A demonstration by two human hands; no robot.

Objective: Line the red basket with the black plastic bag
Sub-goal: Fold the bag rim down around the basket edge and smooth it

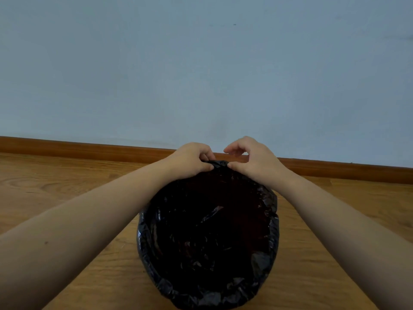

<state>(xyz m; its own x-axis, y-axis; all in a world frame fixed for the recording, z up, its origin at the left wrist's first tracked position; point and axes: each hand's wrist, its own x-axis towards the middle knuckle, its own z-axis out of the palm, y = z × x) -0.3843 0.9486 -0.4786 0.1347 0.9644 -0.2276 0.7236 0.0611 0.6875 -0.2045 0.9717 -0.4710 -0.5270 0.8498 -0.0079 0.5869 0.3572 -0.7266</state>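
We pinch the far edge of the black plastic bag [207,231] with left hand [192,159] and right hand [254,159], fingers curled round its fold, apparently to snug it over the basket it hides on the floor [67,186].

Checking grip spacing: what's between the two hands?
Head view: a bunched bit of the black bag spans left hand to right hand.

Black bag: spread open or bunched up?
Spread open. The black bag gapes round and wide, its edge folded outward all round; the left hand and right hand pinch the far edge.
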